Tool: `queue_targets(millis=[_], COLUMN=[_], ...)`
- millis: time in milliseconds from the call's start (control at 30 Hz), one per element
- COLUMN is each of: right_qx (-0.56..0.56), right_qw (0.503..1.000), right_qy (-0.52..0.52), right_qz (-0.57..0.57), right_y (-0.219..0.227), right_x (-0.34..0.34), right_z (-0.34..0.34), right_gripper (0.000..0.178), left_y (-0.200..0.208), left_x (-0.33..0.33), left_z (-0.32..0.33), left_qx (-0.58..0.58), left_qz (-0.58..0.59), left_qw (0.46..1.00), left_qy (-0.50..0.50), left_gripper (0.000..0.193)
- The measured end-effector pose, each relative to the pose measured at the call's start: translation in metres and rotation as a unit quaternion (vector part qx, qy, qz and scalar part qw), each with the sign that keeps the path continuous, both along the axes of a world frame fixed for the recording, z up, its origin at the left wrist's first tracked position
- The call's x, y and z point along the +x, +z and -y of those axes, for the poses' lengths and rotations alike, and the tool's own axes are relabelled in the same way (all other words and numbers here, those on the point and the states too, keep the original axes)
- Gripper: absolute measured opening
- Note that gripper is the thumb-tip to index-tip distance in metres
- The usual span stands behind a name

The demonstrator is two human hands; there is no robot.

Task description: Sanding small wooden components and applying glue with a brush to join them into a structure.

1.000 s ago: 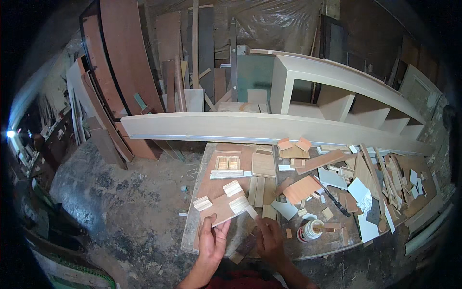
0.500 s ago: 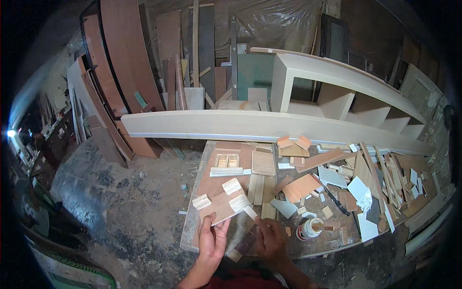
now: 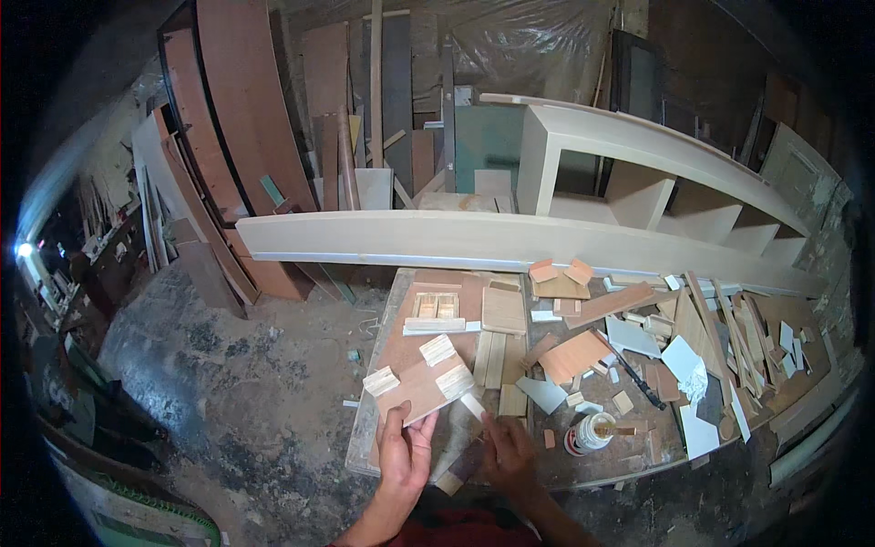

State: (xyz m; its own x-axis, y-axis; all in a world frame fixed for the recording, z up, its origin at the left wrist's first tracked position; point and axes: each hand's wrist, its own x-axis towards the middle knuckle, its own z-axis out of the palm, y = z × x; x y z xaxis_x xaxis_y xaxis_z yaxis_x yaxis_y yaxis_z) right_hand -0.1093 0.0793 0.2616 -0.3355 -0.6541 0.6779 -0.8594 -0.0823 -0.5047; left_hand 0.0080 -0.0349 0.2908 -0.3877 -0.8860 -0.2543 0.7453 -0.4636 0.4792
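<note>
A small reddish-brown plywood piece [image 3: 415, 390] is pinched at its near edge by my left hand [image 3: 403, 454], thumb on top and fingers along the edge. Three pale wood blocks rest on it: the left block [image 3: 381, 381], the far block [image 3: 437, 350] and the right block [image 3: 454, 382]. My right hand [image 3: 510, 456] grips a short pale wood strip [image 3: 473, 407], whose far end is at the plywood's right corner, close to the right block. Whether the strip touches the plywood I cannot tell. The fingertips of my right hand are partly hidden.
The worktable [image 3: 365, 442] carries a small wooden frame [image 3: 436, 306], a square wood piece [image 3: 503, 310], an open white jar [image 3: 591, 434] with a stick in it, a dark-handled tool [image 3: 643, 383] and scattered offcuts. A long pale cabinet [image 3: 538, 239] lies beyond the table.
Both hands keep their holds. The plywood piece and the strip have shifted slightly left relative to the table, and the view has moved a little.
</note>
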Motion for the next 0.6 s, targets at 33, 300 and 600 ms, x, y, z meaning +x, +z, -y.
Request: queue_targets(millis=[33,300,600], right_qx=[0.007,-0.01,-0.017], right_qw=[1.0,0.996,0.995], right_qy=[0.0,0.002,0.008], right_qz=[0.009,0.084,0.093], right_y=[-0.002,0.0,0.012], right_x=[0.003,0.016,0.01], right_z=[-0.003,0.008,0.011], right_gripper=[0.041,0.036,0.036], left_y=[-0.002,0.0,0.005], left_x=[0.002,-0.001,-0.003], left_z=[-0.001,-0.004,-0.003], left_qx=[-0.003,-0.021,-0.044], left_qz=[-0.004,0.022,0.032], left_qw=[1.0,0.999,0.998], left_qy=[0.0,0.027,0.033], left_gripper=[0.042,0.038,0.036])
